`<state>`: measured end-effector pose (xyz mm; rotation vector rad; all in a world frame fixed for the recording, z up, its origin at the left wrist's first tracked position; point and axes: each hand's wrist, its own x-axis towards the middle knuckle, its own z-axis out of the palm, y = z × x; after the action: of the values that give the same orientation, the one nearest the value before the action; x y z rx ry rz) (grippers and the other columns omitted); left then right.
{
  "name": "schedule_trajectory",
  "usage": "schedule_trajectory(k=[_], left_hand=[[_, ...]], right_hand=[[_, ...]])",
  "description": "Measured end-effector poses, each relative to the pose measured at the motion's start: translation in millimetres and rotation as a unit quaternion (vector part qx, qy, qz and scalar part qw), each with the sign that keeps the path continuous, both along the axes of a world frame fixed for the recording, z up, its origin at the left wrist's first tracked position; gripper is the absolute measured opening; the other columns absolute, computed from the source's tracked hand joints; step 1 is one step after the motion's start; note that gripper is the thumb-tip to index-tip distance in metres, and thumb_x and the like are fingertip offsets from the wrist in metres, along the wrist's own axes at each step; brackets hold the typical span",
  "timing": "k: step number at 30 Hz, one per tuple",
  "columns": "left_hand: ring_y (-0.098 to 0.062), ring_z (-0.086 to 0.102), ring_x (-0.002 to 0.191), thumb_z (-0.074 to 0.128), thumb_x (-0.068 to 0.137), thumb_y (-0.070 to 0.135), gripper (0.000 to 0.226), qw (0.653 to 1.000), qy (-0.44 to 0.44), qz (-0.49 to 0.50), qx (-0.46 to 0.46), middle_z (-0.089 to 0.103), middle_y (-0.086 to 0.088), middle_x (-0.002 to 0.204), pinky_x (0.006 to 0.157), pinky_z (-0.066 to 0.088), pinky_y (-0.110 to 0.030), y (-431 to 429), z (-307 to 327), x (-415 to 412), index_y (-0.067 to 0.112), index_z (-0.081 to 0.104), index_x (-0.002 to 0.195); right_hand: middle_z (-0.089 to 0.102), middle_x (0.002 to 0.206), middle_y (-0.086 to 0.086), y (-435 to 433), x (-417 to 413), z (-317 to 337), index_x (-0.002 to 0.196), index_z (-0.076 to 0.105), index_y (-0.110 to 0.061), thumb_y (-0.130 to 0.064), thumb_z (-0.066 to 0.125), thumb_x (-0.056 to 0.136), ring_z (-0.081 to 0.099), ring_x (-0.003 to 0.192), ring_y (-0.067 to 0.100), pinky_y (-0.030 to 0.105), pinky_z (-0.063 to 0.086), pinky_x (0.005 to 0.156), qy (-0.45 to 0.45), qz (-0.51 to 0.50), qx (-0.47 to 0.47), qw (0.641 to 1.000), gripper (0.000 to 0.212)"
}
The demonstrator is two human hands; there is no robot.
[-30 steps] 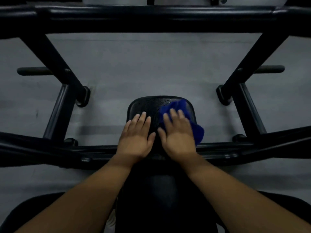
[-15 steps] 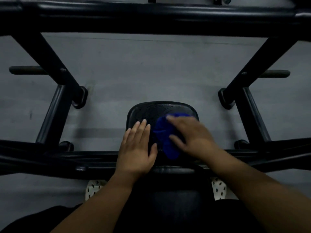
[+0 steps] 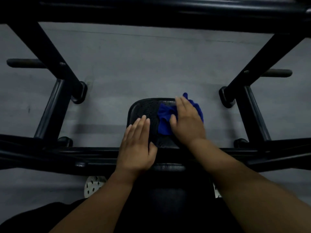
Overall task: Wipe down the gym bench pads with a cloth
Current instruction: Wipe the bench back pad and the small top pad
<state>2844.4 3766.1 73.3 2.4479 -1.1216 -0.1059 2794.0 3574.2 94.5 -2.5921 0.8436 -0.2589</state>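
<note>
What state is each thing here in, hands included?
Blue fabric cloth: bunched up, lying on the pad's right side.
Black perforated bench pad: partly covered by cloth and hands.
Left hand: flat, fingers straight, resting on pad.
Right hand: flat, pressing the cloth.

No text, brand or number can be read on the bench pad (image 3: 144, 108), cloth (image 3: 164, 119) or frame (image 3: 151, 10).

Blue cloth (image 3: 164, 121) lies bunched on the black pad (image 3: 144, 108) (perforated, rounded); right of centre.
</note>
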Motion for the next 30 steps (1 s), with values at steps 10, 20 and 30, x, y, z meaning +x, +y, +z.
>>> schedule_trajectory(k=[10,20,30], left_hand=[[-0.026,0.032,0.148,0.035,0.095,0.043,0.063,0.999,0.005,-0.042,-0.027,0.032,-0.007,0.161,0.121,0.025,-0.044,-17.0,13.3,-13.4,0.014,0.042,0.151],[-0.032,0.049,0.134,0.039,0.097,0.041,0.049,0.994,-0.061,-0.061,0.074,0.052,-0.008,0.147,0.107,0.042,-0.046,-11.0,12.4,17.5,0.021,0.058,0.138],[-0.033,0.018,0.151,0.023,0.089,0.067,0.071,0.985,-0.028,-0.077,0.15,0.024,-0.006,0.164,0.122,0.016,-0.048,-46.0,20.7,20.5,0.038,0.036,0.152]], right_hand=[[0.057,0.131,0.005,25.5,-27.3,17.2,0.137,0.052,-0.01,-0.031,0.038,0.1,0.051,0.119,0.01,0.01,0.031,0.105,-0.172,0.025,0.16,0.972,0.045],[0.058,0.117,0.012,10.9,-35.3,-15.9,0.108,0.062,-0.007,-0.018,0.036,0.093,0.052,0.106,0.03,0.032,0.036,0.095,-0.139,-0.04,-0.005,0.989,0.032],[0.05,0.141,0.006,19.8,-28.9,3.0,0.132,0.058,-0.012,-0.018,0.049,0.093,0.04,0.134,0.024,0.04,0.036,0.111,0.02,-0.037,-0.018,0.999,0.04]])
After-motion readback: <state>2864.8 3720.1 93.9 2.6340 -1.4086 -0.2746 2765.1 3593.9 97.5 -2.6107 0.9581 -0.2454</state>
